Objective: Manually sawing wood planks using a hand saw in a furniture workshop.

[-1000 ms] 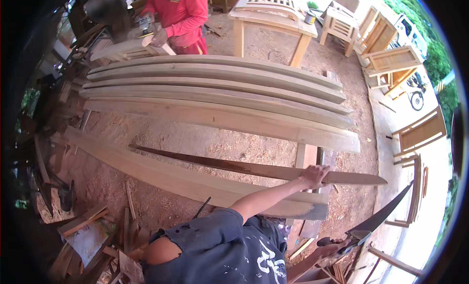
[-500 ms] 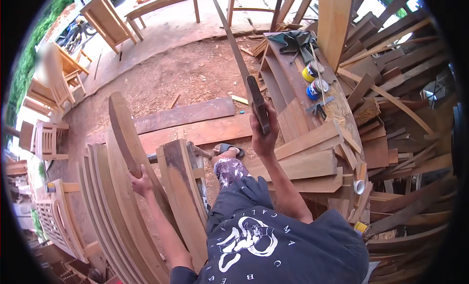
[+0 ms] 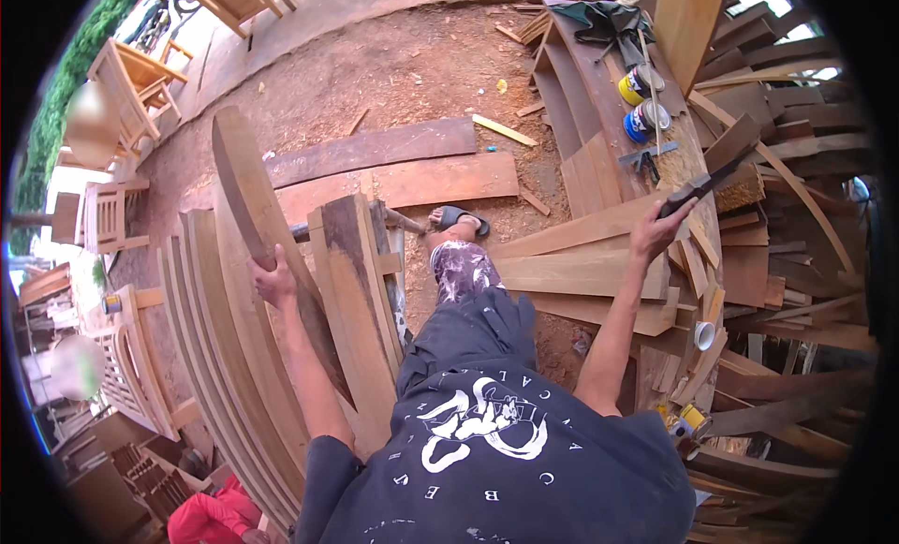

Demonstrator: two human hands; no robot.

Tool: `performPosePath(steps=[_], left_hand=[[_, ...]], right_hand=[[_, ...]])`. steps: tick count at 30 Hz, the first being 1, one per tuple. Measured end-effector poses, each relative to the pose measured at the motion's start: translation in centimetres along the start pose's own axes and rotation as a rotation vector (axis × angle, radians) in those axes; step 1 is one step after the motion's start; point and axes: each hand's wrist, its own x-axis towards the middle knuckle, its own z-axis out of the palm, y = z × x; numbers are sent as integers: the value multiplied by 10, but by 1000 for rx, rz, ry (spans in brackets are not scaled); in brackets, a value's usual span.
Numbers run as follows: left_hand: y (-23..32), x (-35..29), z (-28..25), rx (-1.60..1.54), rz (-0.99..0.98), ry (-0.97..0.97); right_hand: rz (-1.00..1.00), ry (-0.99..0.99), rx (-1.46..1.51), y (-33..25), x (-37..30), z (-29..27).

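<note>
My left hand (image 3: 274,280) is closed on the edge of a long curved wooden plank (image 3: 245,183), which stands tilted with its tip pointing away from me. Beside it on the left, several similar curved planks (image 3: 201,263) stand on edge in a row. To its right is a thick board (image 3: 348,254) with a dark, rough-grained face. Out to the right, my right hand (image 3: 658,230) grips the dark handle of what looks like a handsaw (image 3: 698,190), above the cut boards. Its blade is foreshortened against the wood behind and hard to make out.
Two loose boards (image 3: 403,183) lie on the dirt ahead, near my sandalled foot (image 3: 459,221). A wooden cabinet (image 3: 585,104) at the right carries paint cans (image 3: 641,123) and a dark cloth (image 3: 604,24). Wood scraps (image 3: 796,198) are heaped far right. A person in red (image 3: 220,511) is at the lower left.
My right hand has swung to the right and the saw has tipped from pointing far ahead to pointing right. My view has shifted; my left hand keeps its grip on the plank.
</note>
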Motion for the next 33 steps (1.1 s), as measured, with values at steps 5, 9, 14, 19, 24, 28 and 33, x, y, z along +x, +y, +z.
performPosePath(steps=[5, 9, 14, 19, 24, 28, 33], left_hand=[[14, 1, 2, -62, -66, -84], [-1, -4, -19, -79, -103, -104], [0, -4, -22, -82, -136, -113], [-18, -12, -19, -147, -121, -86], [-7, -9, -22, -78, -93, -55], [16, -3, -10, -107, -148, -125], [-12, -36, -27, -133, -91, -155]], right_hand=[[206, -22, -276, 128, 95, 70], [503, -378, -375, 146, 131, 127], [571, -559, -628, 139, 142, 170], [558, -727, -451, 166, 184, 209], [328, -721, -648, 126, 163, 235], [323, -773, -745, 130, 158, 212], [238, -890, -891, 112, 134, 199]])
